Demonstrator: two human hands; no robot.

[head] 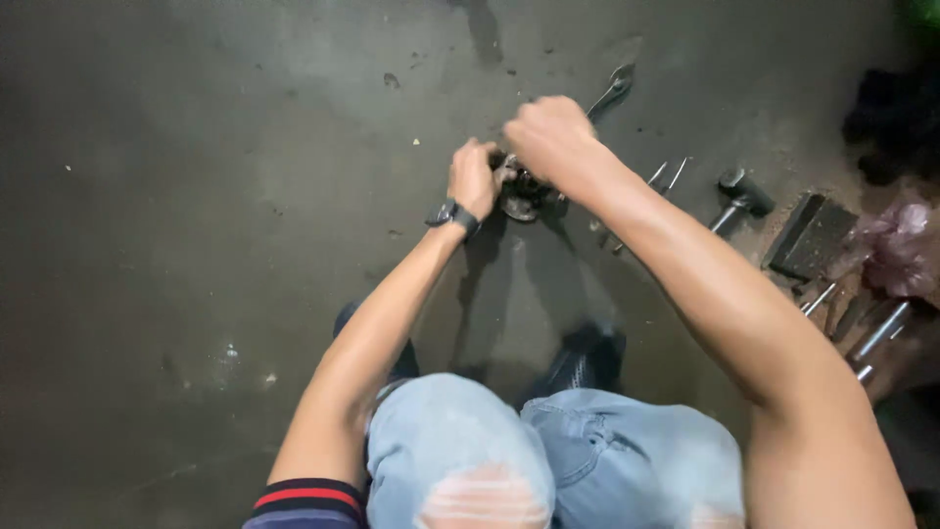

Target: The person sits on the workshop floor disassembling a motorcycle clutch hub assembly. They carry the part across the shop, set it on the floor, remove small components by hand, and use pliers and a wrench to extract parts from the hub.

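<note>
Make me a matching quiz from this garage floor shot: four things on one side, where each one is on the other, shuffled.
Things:
1. wristwatch
2. hammer
3. spanner
4. dark metal part

Places:
A. on the floor right of the right forearm
B. between the two hands
C. on the left wrist
D. on the floor just beyond the right hand

Pairs: 1-C, 2-A, 3-D, 4-B
</note>
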